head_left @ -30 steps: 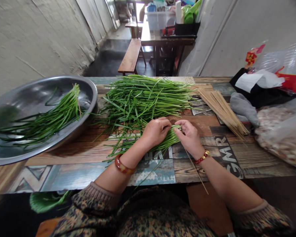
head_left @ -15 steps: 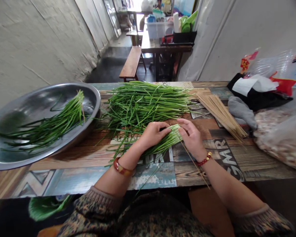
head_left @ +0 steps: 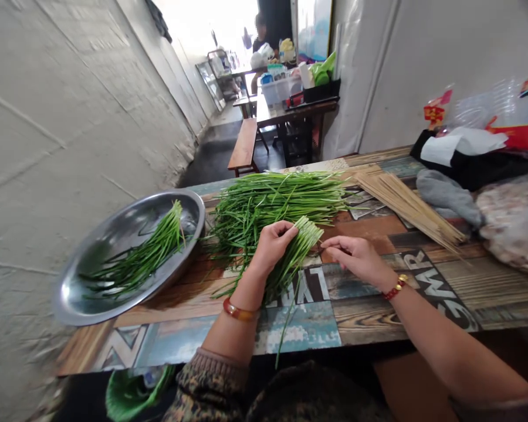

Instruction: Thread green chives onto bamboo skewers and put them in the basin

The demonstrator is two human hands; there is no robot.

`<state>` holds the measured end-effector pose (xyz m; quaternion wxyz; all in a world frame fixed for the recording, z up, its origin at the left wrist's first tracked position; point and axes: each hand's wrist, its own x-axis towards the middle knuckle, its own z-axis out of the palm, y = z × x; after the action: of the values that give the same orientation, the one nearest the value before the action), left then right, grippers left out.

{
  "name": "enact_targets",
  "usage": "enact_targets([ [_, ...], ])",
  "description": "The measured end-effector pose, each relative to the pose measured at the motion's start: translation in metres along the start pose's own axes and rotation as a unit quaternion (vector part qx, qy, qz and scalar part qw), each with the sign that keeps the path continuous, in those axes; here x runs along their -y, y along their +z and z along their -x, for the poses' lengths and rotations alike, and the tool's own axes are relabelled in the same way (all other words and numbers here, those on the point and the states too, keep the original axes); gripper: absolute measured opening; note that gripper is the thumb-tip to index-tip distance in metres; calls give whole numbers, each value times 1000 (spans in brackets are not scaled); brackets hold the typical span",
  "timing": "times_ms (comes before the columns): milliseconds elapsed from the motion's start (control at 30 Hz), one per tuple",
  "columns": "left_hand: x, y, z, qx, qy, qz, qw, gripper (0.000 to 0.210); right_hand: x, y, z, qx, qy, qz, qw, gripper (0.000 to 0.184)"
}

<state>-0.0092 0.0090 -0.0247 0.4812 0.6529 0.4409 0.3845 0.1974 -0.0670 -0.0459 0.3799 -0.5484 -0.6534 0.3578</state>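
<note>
My left hand (head_left: 276,241) is closed around a bunch of garlic chives (head_left: 307,234), its pale cut ends pointing up and to the right. Just right of those ends, my right hand (head_left: 354,257) pinches with thumb and forefinger at what seems the end of a thin bamboo skewer, mostly hidden by the fingers. A large pile of loose chives (head_left: 286,196) lies behind my hands. To the left, a steel basin (head_left: 77,293) holds another chive bunch (head_left: 158,246) with a thin stick by its pale ends. Several bamboo skewers (head_left: 411,208) lie to the right.
Grey cloth (head_left: 449,196), a clear bag of pale pieces (head_left: 517,225) and a black bag (head_left: 470,170) crowd the table's right end. Beyond stand a bench (head_left: 244,143) and a table with a plastic box (head_left: 281,91). A green mesh bag (head_left: 129,398) hangs below the front edge.
My right hand has drawn away rightward from the pale ends into a pinch. The skewer that stuck out toward me no longer shows. The view has shifted, with more of the background visible.
</note>
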Motion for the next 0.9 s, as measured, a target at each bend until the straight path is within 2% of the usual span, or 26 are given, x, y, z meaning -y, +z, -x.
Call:
enact_targets([
  [133, -5, -5, -1, 49, -9, 15, 999, 28, 4, 1, -2, -42, -34, 30, 998, 25],
  [233, -19, -16, -4, 90, 15, -5, 996, 35, 14, -9, -5, -94, -77, 49, 991, 24],
  [333, -37, -33, -10, 121, 57, -58, 989, 43, 32, -33, -8, -167, -116, 89, 975, 22],
  [400, -46, -45, -13, 161, 64, -99, 980, 43, 47, -54, -11, -198, -131, 102, 966, 22],
  [433, -49, -50, -15, 163, 65, -135, 975, 43, 55, -65, -12, -213, -146, 113, 960, 23],
  [533, -48, -61, -16, 130, 72, -266, 952, 48, 75, -96, -9, -258, -198, 166, 931, 22],
  [633, -48, -67, -14, 91, 102, -322, 937, 51, 91, -119, 1, -286, -227, 218, 905, 23],
  [700, -55, -68, -11, 36, 128, -290, 948, 49, 99, -129, 10, -291, -232, 240, 897, 23],
  [767, -72, -67, -6, -31, 149, -208, 966, 52, 106, -133, 19, -275, -236, 246, 899, 23],
  [833, -95, -61, 2, -35, 176, -145, 973, 55, 116, -132, 27, -250, -244, 241, 905, 23],
  [900, -119, -52, 10, -6, 200, -105, 974, 58, 128, -126, 31, -234, -254, 233, 909, 22],
])
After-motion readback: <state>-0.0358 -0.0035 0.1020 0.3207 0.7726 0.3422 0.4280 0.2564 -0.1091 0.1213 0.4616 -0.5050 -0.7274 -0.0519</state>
